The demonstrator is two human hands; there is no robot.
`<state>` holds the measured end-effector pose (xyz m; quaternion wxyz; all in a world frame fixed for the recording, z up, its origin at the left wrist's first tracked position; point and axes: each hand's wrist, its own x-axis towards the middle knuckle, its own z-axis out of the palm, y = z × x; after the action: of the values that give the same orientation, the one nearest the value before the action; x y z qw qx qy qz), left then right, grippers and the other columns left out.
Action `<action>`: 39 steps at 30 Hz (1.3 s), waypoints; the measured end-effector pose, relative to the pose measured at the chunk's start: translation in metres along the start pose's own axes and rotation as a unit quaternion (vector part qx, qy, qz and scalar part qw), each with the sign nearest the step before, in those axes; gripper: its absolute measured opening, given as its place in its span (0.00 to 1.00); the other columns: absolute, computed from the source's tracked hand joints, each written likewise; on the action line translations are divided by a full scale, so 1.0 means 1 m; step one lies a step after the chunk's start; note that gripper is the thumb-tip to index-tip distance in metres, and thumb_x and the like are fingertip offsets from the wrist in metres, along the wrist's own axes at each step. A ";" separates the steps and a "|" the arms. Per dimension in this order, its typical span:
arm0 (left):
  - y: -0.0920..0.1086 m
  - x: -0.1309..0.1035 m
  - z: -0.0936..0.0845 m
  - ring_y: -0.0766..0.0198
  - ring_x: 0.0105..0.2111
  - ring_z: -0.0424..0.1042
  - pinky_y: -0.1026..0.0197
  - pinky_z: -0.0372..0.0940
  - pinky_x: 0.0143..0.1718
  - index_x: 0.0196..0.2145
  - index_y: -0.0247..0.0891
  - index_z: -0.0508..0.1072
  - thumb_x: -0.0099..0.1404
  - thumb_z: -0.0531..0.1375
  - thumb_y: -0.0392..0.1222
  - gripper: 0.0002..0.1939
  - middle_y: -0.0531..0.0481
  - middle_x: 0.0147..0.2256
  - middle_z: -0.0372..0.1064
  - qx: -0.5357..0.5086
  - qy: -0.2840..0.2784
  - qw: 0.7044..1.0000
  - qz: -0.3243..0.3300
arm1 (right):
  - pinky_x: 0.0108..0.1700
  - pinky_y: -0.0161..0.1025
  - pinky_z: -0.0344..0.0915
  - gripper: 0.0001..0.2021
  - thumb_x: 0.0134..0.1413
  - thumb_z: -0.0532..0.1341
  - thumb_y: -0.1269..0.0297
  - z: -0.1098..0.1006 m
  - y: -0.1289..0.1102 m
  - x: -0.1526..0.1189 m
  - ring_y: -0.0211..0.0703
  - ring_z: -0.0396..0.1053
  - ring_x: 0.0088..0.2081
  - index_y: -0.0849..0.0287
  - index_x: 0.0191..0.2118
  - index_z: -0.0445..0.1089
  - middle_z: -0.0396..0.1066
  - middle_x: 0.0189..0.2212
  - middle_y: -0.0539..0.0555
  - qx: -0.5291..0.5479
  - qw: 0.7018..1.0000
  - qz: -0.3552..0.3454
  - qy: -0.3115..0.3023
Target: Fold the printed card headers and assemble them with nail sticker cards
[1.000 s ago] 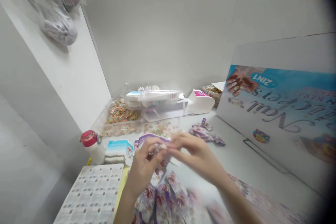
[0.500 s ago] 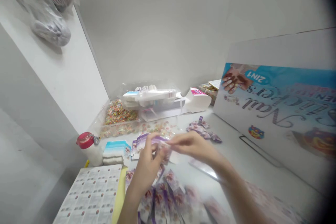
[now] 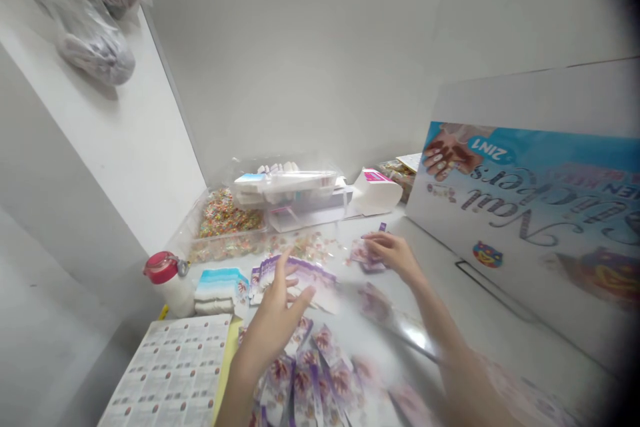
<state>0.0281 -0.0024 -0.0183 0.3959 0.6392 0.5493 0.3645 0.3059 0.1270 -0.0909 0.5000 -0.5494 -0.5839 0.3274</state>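
Observation:
My left hand (image 3: 276, 312) is open, thumb and fingers apart and holding nothing, in front of a fanned row of white and purple cards (image 3: 313, 273). To the right, my right hand (image 3: 397, 257) reaches over a small pile of purple-and-white printed packets (image 3: 367, 255), its fingers stretched out and their tips at the pile. A blurred purple-and-white packet (image 3: 375, 303) shows between that pile and the front of the table. Below my left hand, several similar packets (image 3: 305, 380) lie overlapping on the white table.
A red-capped bottle (image 3: 170, 283), blue-and-white card stacks (image 3: 220, 288) and label sheets (image 3: 170, 373) stand left. Behind are a clear tray of colourful small pieces (image 3: 227, 213) and stacked plastic containers (image 3: 295, 190). A large printed box (image 3: 525, 213) blocks the right side.
My hands have moved apart. The left has opened and let go of the small packet; the right has swung right to the packet pile. A blurred packet now appears at centre right.

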 end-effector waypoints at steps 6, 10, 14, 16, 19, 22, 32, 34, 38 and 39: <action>-0.003 0.003 0.004 0.52 0.53 0.64 0.52 0.62 0.49 0.65 0.51 0.43 0.65 0.53 0.54 0.34 0.40 0.59 0.57 0.000 -0.011 1.000 0.003 | 0.26 0.35 0.62 0.21 0.47 0.62 0.48 0.007 -0.046 -0.017 0.39 0.68 0.25 0.64 0.35 0.74 0.73 0.24 0.54 0.019 0.999 -0.045 -0.001; -0.001 0.001 0.004 0.52 0.53 0.63 0.52 0.62 0.49 0.64 0.50 0.47 0.65 0.53 0.52 0.32 0.40 0.59 0.57 0.001 -0.020 1.000 0.013 | 0.27 0.34 0.63 0.18 0.47 0.62 0.49 0.008 -0.062 -0.022 0.39 0.69 0.26 0.62 0.33 0.74 0.74 0.25 0.53 -0.008 0.999 -0.047 -0.016; 0.003 -0.002 0.000 0.52 0.52 0.64 0.52 0.62 0.50 0.63 0.51 0.50 0.65 0.53 0.53 0.31 0.42 0.59 0.57 0.012 -0.019 1.000 0.006 | 0.27 0.36 0.66 0.18 0.47 0.60 0.49 -0.001 -0.031 -0.011 0.44 0.72 0.27 0.63 0.31 0.72 0.75 0.26 0.56 -0.064 0.997 0.042 0.031; 0.003 -0.002 -0.002 0.52 0.53 0.63 0.51 0.60 0.51 0.62 0.50 0.52 0.65 0.53 0.53 0.29 0.42 0.58 0.58 0.019 -0.019 1.000 0.003 | 0.28 0.37 0.67 0.18 0.47 0.59 0.51 -0.008 -0.009 -0.005 0.48 0.73 0.28 0.64 0.33 0.73 0.75 0.27 0.59 -0.102 0.990 0.076 0.058; 0.002 -0.002 -0.003 0.52 0.54 0.62 0.51 0.59 0.52 0.61 0.50 0.55 0.65 0.53 0.53 0.28 0.43 0.58 0.59 0.029 -0.021 0.999 0.007 | 0.34 0.39 0.67 0.20 0.46 0.58 0.54 -0.021 0.020 -0.001 0.53 0.74 0.35 0.65 0.40 0.72 0.75 0.33 0.63 -0.171 0.975 0.117 0.083; -0.001 0.000 -0.001 0.52 0.53 0.63 0.51 0.61 0.51 0.60 0.49 0.58 0.65 0.52 0.53 0.26 0.43 0.58 0.58 0.027 -0.029 0.999 0.018 | 0.41 0.44 0.66 0.26 0.46 0.58 0.56 -0.032 0.036 0.000 0.59 0.70 0.46 0.68 0.49 0.66 0.71 0.43 0.70 -0.242 0.955 0.148 0.083; 0.002 -0.002 0.001 0.52 0.53 0.64 0.51 0.60 0.52 0.59 0.49 0.60 0.65 0.53 0.50 0.25 0.45 0.58 0.59 0.049 -0.058 0.997 0.029 | 0.26 0.35 0.62 0.15 0.19 0.71 0.66 -0.020 0.046 -0.006 0.41 0.69 0.22 0.59 0.23 0.72 0.68 0.17 0.47 -0.308 0.905 0.196 -0.219; 0.002 -0.003 0.000 0.52 0.53 0.64 0.52 0.61 0.52 0.59 0.49 0.59 0.65 0.53 0.50 0.25 0.46 0.59 0.59 0.053 -0.059 0.996 0.029 | 0.25 0.34 0.62 0.13 0.21 0.72 0.65 -0.014 0.044 -0.007 0.39 0.68 0.21 0.60 0.21 0.72 0.67 0.15 0.46 -0.310 0.899 0.190 -0.242; -0.001 -0.003 -0.003 0.52 0.53 0.64 0.52 0.61 0.52 0.60 0.50 0.59 0.65 0.54 0.52 0.26 0.46 0.59 0.59 0.056 -0.061 0.996 0.033 | 0.26 0.33 0.63 0.11 0.34 0.70 0.60 -0.010 0.037 -0.009 0.36 0.67 0.20 0.61 0.23 0.71 0.67 0.16 0.45 -0.313 0.902 0.168 -0.246; -0.002 -0.003 -0.004 0.52 0.53 0.64 0.52 0.61 0.52 0.60 0.49 0.59 0.65 0.54 0.52 0.26 0.46 0.59 0.58 0.057 -0.059 0.996 0.035 | 0.26 0.34 0.63 0.11 0.39 0.68 0.60 -0.011 0.035 -0.010 0.34 0.66 0.20 0.62 0.24 0.70 0.67 0.16 0.45 -0.314 0.905 0.160 -0.237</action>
<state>0.0231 -0.0044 -0.0185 0.3777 0.7003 0.5217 0.3079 0.3266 0.1221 -0.1226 0.0896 -0.6704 -0.6619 0.3233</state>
